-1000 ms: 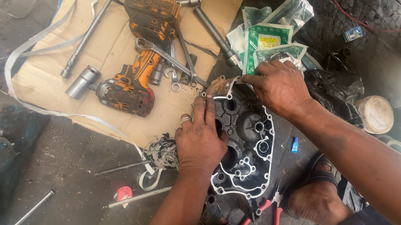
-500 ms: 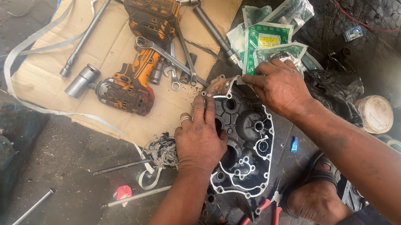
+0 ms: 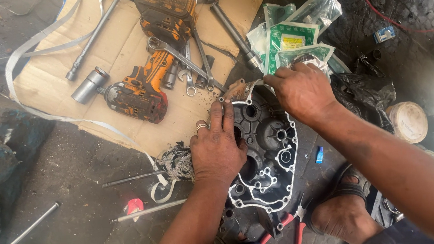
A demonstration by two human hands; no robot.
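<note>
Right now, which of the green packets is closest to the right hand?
The lowest green packet: the right hand rests its fingers at its lower edge. The other packets lie farther up, clear of the hand.

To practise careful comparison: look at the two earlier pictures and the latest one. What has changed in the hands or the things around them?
Nothing visibly changed. The left hand still lies flat on the black engine cover, and the right hand still works at its top edge beside the green packets. The orange impact wrench has not moved.

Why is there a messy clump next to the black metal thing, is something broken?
Nothing looks broken. The clump is a dirty rag beside the black engine cover. Tools lie jumbled on the cardboard.
</note>
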